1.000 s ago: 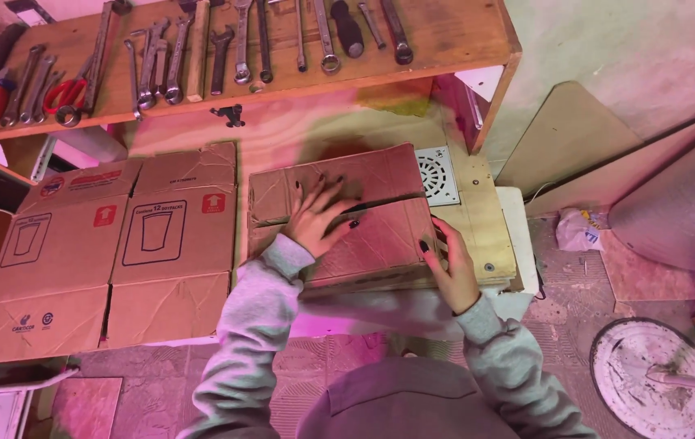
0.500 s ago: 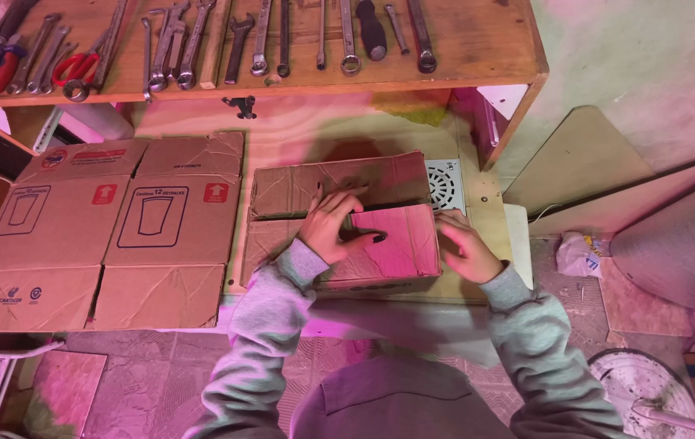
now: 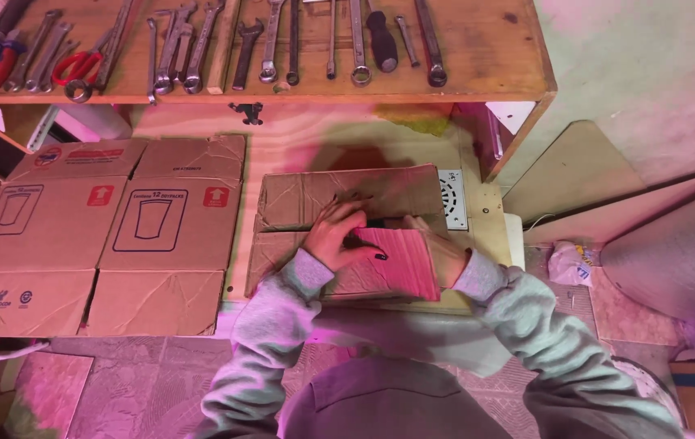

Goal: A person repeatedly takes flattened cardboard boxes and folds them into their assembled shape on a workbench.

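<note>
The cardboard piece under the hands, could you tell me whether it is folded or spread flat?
Partly folded: the cardboard piece has one flap turned up between the left hand and right hand.

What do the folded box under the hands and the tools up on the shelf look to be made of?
Folded box: brown corrugated cardboard by the look, matte, creased and wrinkled along the flaps; both hands, left hand and right hand, press on it. Wrenches: likely steel, grey with a dull shine. Shelf: bare wood with visible grain.
</note>
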